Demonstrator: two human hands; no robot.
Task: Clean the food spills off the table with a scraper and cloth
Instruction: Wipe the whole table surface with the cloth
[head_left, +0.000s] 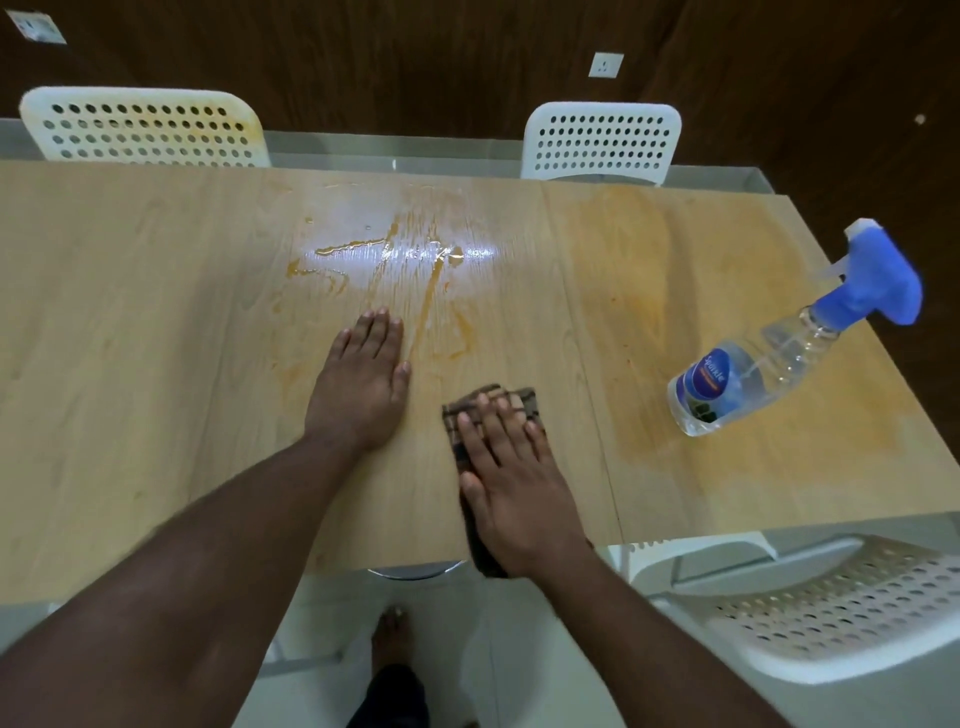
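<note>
On the near middle of the wooden surface (156, 322), the right hand (511, 478) lay flat with straight fingers pressing a folded brown checked cloth (519, 397) down, its tail hanging over the near edge. The left hand (363, 379) rested open and flat on the bare wood just left of it, holding nothing. Much seemed left to do: a wet orange spill (405, 260) streaked and glistened farther out, beyond both hands, and a dull orange smear (639, 291) spread over the right part of the surface. A clear spray bottle with a blue trigger (753, 374) stood near the right edge. No scraper showed anywhere, so the work looked to be at the wiping stage, not near its end.
</note>
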